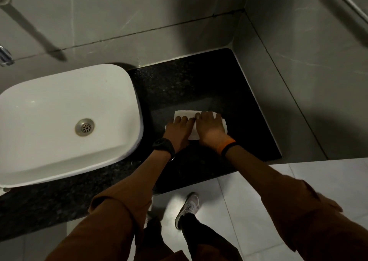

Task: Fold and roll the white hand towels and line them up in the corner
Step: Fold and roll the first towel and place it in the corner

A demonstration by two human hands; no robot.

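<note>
White cloth, one hand towel point(184, 114), lies on the black speckled table point(199, 81) just right of the white sink point(119, 93), short of the back corner. Both hands cover it side by side. The right hand point(210, 128) presses with fingers point(214, 115) stretched flat. The left hand point(178, 129) has bent fingers point(180, 119); whether they pinch the cloth cannot be told.

My towel point(185, 113) is plain white. The counter point(179, 81) is black with fine pale speckles. The sink point(59, 101) is glossy white and its drain point(84, 127) is silver. My sleeves point(119, 201) are rust brown. I wear a black watch point(164, 146) on my left wrist and an orange-and-black band point(228, 146) on my right. The wall tiles point(139, 12) are grey, the floor point(258, 181) is paler grey, and my shoe point(189, 207) is white.
</note>
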